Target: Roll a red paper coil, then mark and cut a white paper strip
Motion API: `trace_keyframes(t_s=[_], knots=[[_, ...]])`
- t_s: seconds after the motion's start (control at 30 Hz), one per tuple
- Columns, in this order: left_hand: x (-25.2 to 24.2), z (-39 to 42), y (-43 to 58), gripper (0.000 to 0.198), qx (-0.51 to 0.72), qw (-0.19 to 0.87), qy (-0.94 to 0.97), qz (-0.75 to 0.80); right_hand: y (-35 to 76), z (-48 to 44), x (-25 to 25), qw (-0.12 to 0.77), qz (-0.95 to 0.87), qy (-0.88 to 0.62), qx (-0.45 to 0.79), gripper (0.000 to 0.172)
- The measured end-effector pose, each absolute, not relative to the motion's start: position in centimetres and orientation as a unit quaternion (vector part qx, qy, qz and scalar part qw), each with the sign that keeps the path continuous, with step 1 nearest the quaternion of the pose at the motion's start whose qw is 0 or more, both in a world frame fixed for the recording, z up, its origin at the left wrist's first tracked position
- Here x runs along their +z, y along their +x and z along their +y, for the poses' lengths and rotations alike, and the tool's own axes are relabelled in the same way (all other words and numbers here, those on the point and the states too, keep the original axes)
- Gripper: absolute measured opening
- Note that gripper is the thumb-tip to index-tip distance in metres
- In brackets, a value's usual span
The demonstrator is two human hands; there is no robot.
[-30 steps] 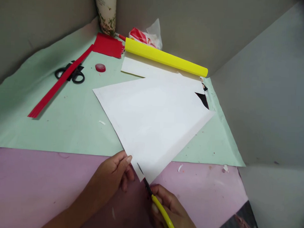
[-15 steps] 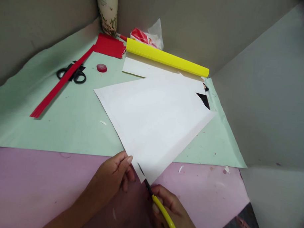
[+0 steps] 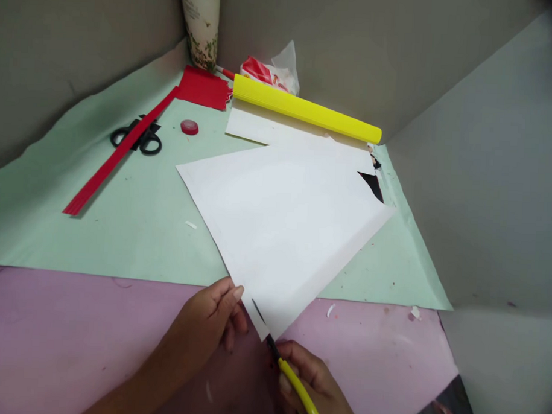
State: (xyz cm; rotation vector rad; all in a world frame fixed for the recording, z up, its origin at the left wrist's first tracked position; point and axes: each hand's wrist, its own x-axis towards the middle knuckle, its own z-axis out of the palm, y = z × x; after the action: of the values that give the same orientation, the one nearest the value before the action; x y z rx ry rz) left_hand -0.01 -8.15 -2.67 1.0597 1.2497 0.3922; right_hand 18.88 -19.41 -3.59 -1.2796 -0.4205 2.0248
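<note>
A large white sheet of paper (image 3: 284,219) lies slanted across the table, its nearest corner lifted toward me. My left hand (image 3: 220,311) pinches the left edge close to that corner, thumb on top. In my right hand (image 3: 313,377) are scissors with yellow handles (image 3: 300,390), partly hidden by the fingers. One dark blade shows above the paper and the other is beneath it. The cut runs in from the near corner, with a narrow strip on its left, beside my left fingers.
Red paper strips (image 3: 119,156) lie over black-handled scissors (image 3: 150,143) at the left. Behind are red paper (image 3: 203,88), a red tape roll (image 3: 189,127), a yellow roll (image 3: 306,109), a cup (image 3: 203,32) and a plastic packet (image 3: 271,74). Grey partitions (image 3: 485,178) stand around the table.
The whole view has shifted slightly, so things appear a little lower and to the right. Both hands keep their holds on the paper and the scissors, with hardly any other difference.
</note>
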Motion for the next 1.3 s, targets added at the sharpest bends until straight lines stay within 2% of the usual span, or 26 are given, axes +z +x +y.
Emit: trace_keyframes(t_s=[0.23, 0.77, 1.3], knots=[[-3.0, -8.2, 0.0, 0.043, 0.175, 0.668, 0.467, 0.552, 18.9, -19.6, -3.7, 0.343, -0.17, -0.48, 0.789, 0.047], [-3.0, -8.1, 0.0, 0.043, 0.169, 0.668, 0.475, 0.548, 19.3, -19.5, -3.8, 0.342, -0.164, -0.484, 0.788, 0.042], [-2.9, -8.4, 0.3, 0.043, 0.167, 0.672, 0.468, 0.549, 19.8, -19.0, -3.1, 0.304, -0.198, -0.521, 0.773, 0.048]])
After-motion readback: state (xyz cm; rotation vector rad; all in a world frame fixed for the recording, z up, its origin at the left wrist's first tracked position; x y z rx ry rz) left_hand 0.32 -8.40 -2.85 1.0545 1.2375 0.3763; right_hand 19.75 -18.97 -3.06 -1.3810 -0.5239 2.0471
